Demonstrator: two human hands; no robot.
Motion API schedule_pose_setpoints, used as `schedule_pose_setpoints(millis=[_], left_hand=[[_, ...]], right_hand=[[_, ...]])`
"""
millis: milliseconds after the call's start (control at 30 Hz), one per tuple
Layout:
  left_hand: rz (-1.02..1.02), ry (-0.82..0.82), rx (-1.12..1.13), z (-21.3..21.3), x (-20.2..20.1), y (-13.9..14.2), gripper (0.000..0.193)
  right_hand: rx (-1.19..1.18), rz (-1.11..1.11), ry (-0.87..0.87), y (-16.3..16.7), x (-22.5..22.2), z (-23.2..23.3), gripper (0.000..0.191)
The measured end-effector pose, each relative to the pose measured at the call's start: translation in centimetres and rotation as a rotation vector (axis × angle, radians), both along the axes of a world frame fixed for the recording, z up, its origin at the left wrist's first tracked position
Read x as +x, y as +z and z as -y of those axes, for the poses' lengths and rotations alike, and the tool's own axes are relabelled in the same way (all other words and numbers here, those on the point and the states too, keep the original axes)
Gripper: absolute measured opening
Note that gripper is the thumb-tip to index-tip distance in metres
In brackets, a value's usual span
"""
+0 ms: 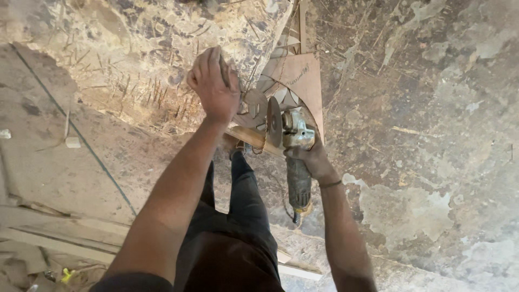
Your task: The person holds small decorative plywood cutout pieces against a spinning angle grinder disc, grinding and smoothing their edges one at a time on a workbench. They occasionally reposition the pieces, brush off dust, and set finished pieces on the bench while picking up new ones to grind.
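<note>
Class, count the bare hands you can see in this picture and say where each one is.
2. The left hand presses on the wooden piece at upper centre; the right hand grips the angle grinder beside it.

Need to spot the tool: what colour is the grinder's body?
Dark grey-green body, silvery metal head, seen in the head view.

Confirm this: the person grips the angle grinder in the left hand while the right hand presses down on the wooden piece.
Not right: the hands are swapped. In the head view the right hand grips the angle grinder, and the left hand presses down on the wooden piece.
</note>
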State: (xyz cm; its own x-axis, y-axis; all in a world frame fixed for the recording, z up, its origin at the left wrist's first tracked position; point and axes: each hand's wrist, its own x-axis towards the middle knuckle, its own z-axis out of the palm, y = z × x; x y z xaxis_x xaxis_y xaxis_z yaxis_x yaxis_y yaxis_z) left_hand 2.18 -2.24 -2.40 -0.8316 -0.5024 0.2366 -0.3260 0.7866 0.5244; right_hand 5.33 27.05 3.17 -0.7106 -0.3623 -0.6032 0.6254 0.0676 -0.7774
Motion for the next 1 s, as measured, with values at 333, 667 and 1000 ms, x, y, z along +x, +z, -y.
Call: schedule_pose_setpoints(millis=[333,667,1000], left_hand=[[0.057,0.017,-0.020,0.0,-0.5,-0.2,0.047],[-0.022,-0.002,-0.019,0.2,-0.2,0.0,0.048],[-0.095,0.003,-0.004,-0.2,0.5,0.5,0.046]], right_hand=[[0.110,-0.159,0.289,1.0,-6.0,-0.2,0.085],[-0.067,0.010,-0.126,-0.2,3.6,1.1,0.078],[-0.194,0.005,-0.391,0.3,14.4,6.9,0.054]])
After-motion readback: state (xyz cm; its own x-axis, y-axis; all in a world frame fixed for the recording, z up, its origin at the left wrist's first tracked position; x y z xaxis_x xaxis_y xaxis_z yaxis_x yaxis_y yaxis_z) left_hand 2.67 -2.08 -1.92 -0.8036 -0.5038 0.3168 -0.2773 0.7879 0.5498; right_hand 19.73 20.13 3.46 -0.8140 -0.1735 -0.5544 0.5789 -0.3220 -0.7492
